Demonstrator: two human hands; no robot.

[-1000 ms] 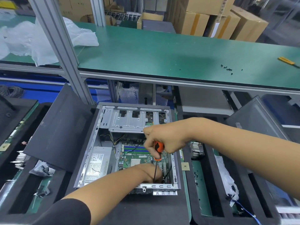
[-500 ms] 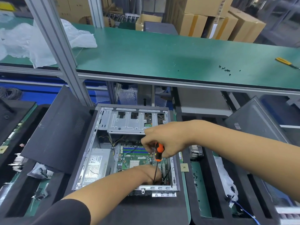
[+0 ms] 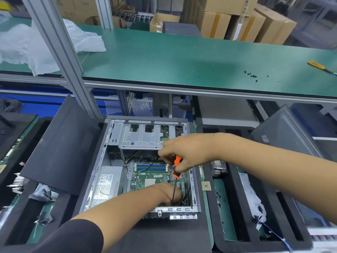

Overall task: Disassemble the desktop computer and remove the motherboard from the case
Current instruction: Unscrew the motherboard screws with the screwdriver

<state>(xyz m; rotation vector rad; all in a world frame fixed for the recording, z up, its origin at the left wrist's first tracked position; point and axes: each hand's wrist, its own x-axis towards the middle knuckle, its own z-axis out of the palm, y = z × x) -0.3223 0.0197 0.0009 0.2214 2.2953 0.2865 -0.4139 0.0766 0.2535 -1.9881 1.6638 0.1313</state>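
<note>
An open desktop case (image 3: 102, 161) lies flat in front of me, its green motherboard (image 3: 151, 177) still inside beside a grey power supply (image 3: 106, 185). My right hand (image 3: 186, 152) grips the orange handle of a screwdriver (image 3: 177, 166), held upright with its dark shaft reaching down to the near right corner of the board. My left hand (image 3: 167, 193) rests low inside the case around the shaft's tip, fingers curled; whether it holds anything is hidden.
A black side panel (image 3: 60, 147) leans at the left of the case. Black foam trays (image 3: 235, 207) with parts lie on both sides. On the green shelf (image 3: 182, 57) above are several loose screws (image 3: 252, 76), a yellow tool (image 3: 316, 64) and plastic wrap (image 3: 29, 46).
My right hand has shifted slightly on the screwdriver handle, its grip turning. The left hand stays at the tip. The view has drifted a little.
</note>
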